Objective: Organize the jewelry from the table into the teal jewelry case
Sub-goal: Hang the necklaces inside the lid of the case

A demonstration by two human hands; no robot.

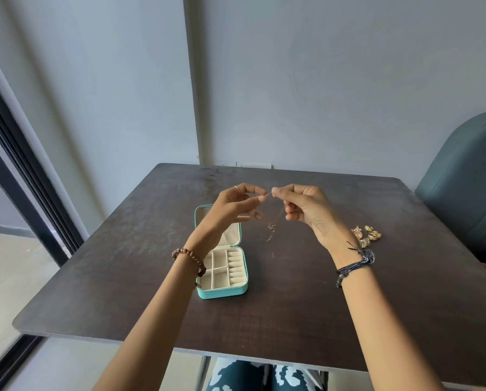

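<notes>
Both hands (267,204) pinch a thin chain (275,221) (pendant dangling).

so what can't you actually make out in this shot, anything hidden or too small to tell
- Chain, head view: too thin to tell whether its clasp is open or closed where both hands pinch it.
- Pile of rings: partly behind the right hand and wrist; count unclear.
- Teal jewelry case: the left hand and forearm cover much of the lid and the left compartments.
- Chair: cut off by the right edge.
</notes>
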